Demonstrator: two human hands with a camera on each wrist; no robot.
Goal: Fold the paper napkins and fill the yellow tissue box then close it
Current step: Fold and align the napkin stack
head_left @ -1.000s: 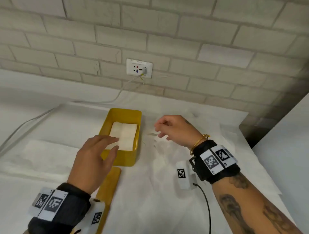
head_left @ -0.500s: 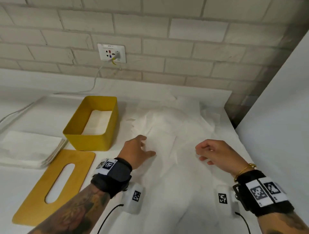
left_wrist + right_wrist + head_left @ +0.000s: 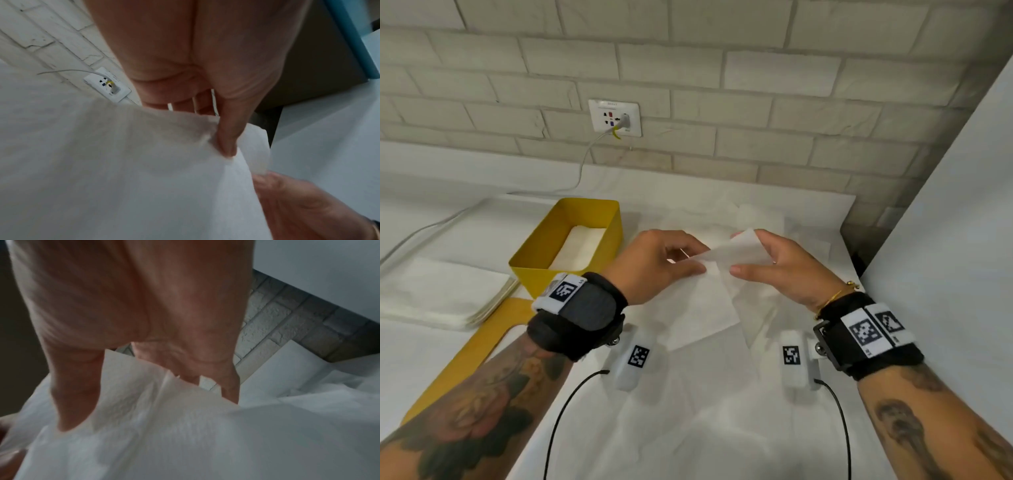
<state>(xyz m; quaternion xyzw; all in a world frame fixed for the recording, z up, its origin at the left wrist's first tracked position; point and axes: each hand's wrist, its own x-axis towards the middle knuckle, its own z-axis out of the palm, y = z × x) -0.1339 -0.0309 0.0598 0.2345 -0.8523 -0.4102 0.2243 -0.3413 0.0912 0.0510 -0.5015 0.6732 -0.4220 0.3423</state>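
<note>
Pinching one napkin [image 3: 709, 294] — both hands' fingers [image 3: 688, 270]; yellow tissue box [image 3: 571, 240], lid [image 3: 482, 346] left.

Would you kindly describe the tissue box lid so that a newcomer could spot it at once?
Start at the wall socket; below it on the white table stands the open yellow tissue box. Nearer the person, partly under the left forearm, lies the lid: a flat yellow board, unlike the white napkin stack beside it.

Black wristbands [image 3: 577, 315], tattooed forearms, seemingly gold bracelet [image 3: 832, 298].
</note>
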